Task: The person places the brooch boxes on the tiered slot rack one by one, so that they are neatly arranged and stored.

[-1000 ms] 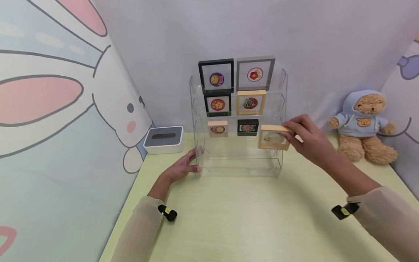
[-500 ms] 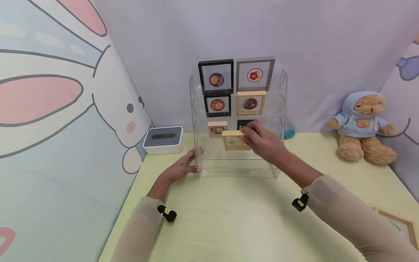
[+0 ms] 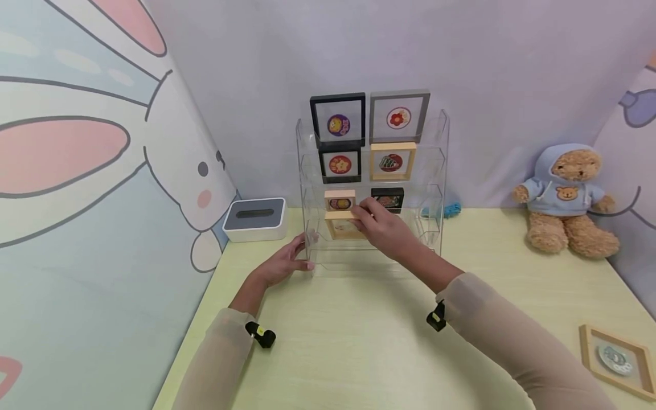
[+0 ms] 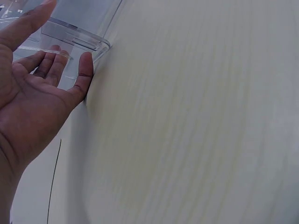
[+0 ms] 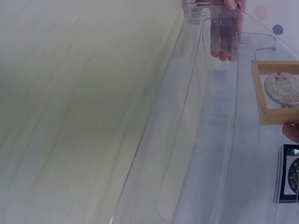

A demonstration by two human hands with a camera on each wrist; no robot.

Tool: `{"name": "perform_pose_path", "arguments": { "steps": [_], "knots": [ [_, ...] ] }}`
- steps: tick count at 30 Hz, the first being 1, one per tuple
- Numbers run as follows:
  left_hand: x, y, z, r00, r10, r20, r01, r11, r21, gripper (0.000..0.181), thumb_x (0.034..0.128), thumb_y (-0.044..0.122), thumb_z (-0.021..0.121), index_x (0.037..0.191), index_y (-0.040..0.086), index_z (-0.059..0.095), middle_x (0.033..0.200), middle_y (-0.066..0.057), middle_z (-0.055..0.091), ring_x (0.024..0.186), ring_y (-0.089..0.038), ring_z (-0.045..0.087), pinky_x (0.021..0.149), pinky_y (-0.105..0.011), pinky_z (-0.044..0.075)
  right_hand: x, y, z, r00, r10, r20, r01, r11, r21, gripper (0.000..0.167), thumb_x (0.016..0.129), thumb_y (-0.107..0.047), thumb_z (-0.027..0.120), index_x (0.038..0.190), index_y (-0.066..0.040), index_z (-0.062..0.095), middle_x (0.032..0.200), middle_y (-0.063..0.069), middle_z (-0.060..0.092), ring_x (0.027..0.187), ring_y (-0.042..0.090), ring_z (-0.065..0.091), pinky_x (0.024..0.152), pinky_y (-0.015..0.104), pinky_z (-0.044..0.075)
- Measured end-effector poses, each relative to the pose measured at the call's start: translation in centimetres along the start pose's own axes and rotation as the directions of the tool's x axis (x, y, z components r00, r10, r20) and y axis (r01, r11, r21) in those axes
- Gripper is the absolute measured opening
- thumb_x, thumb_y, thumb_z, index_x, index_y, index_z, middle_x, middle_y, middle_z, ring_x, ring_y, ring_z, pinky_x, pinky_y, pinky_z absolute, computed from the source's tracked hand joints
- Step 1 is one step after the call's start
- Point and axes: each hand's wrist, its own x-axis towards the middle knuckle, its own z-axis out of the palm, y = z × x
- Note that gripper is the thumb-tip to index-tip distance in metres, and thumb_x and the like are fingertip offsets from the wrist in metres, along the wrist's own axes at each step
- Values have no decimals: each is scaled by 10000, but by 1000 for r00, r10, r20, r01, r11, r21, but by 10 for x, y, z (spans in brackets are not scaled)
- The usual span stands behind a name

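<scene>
A clear acrylic tiered rack (image 3: pixel 379 259) stands on the table with small picture frames on its upper tiers. My left hand (image 3: pixel 282 263) holds the rack's left side, thumb at the front edge and fingers along the outer side. Through the clear plastic those fingers show in the right wrist view. My right hand (image 3: pixel 381 230) pinches the top edge of a light-wood picture frame (image 3: pixel 344 229) at a lower tier on the left. It is below a small pale frame (image 3: pixel 340 201) and partly hidden by the fingers. A round pale design shows in this wooden frame (image 5: pixel 259 93) in the right wrist view.
A small black frame (image 3: pixel 388 199) sits on the right of the same tier as the pale one. Another wooden frame (image 3: pixel 617 361) lies flat at the right. A tissue box (image 3: pixel 256 219) stands left, a teddy bear (image 3: pixel 566 199) right, and a blue bundle (image 3: pixel 452 210) behind the rack.
My right hand has carried the wooden frame leftward across the rack's front and slightly down, to the lower left. The left hand stays at the rack's side.
</scene>
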Motion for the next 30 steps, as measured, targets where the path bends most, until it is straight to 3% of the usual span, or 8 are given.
{"name": "perform_pose_path", "arguments": {
  "steps": [13, 30],
  "knots": [
    [-1, 4, 2, 1000, -7, -3, 7, 1000, 7, 1058, 989, 44, 785, 1791, 200, 112, 1861, -94, 181, 1736, -351, 116, 1390, -622, 104, -10, -9, 21, 998, 67, 12, -67, 998, -17, 396, 942, -101, 873, 1260, 18, 668, 1118, 173, 606, 797, 219, 623, 591, 342, 570],
    [-1, 3, 2, 1000, -2, 2, 2, 1000, 0, 1075, 985, 35, 783, 1794, 216, 97, 1866, -93, 164, 1741, -349, 95, 1386, -635, 103, -13, -6, 13, 998, 55, 0, -55, 998, -10, 470, 894, -174, 930, 1255, 12, 694, 1179, 189, 656, 886, 261, 687, 649, 361, 616]
  ]
}}
